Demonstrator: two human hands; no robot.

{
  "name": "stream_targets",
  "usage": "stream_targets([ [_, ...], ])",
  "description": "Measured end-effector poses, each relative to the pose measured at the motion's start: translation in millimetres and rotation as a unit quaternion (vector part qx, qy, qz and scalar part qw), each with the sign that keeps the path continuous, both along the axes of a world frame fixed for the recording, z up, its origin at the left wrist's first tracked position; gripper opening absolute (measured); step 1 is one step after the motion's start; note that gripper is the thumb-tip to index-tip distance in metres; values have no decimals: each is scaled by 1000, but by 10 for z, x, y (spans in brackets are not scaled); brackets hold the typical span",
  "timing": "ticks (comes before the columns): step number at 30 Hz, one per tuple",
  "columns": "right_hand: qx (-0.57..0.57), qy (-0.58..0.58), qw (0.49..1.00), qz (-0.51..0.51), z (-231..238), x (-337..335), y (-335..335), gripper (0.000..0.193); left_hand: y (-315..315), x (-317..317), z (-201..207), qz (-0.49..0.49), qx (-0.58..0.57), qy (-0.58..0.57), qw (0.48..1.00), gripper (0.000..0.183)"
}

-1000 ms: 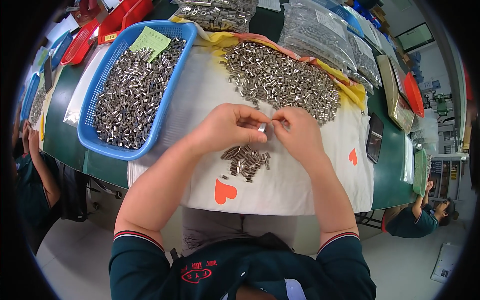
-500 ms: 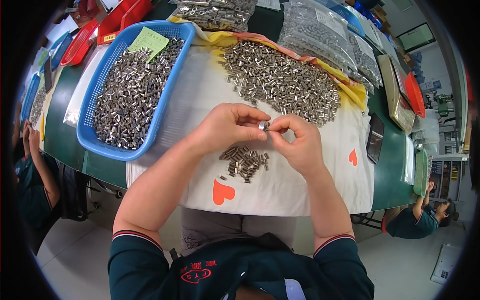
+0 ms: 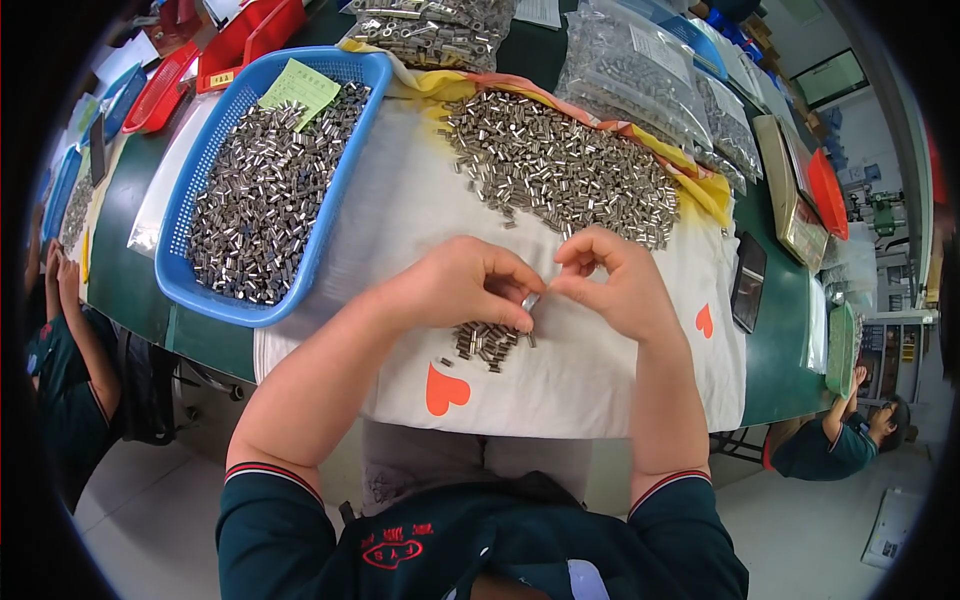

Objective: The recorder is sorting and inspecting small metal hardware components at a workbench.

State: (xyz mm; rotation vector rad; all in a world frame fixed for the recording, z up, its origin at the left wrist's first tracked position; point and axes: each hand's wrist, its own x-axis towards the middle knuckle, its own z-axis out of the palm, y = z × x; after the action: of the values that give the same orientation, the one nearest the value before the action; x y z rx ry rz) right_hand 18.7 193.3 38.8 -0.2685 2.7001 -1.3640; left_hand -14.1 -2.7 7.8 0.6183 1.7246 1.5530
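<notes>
Between the thumb and fingers of my left hand is a small silvery metal ring, partly hidden by the fingertips. Just to its right, my right hand is closed in a pinch; whatever its fingertips may hold is too small to make out. Below my left hand lies a small heap of short metal cylinders on the white cloth, partly covered by the fingers. A much larger pile of the same kind of cylinders spreads out beyond both hands.
At the left stands a blue plastic basket full of metal cylinders, with a green paper slip on top. Clear bags of metal parts line the back. A dark phone lies at the right. Other people sit at both sides.
Both hands have come lower, toward me, over the small heap. The ring has tilted, and a small gap now separates my right fingertips from it.
</notes>
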Motion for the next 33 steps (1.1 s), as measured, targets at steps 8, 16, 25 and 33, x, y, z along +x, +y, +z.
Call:
stream_targets([
  [8,264,186,942,90,-304,-376,-211,13,-8,-4,0,-43,1,24,999,34],
  [16,16,98,994,-43,-77,46,-106,5,27,-37,-111,87,111,-86,986,31],
  [25,5,157,987,-30,-143,176,-177,10,58,-43,-119,106,113,-109,982,33],
  [33,9,192,981,-14,-187,158,-144,13,57,-32,-117,124,93,-102,983,32],
])
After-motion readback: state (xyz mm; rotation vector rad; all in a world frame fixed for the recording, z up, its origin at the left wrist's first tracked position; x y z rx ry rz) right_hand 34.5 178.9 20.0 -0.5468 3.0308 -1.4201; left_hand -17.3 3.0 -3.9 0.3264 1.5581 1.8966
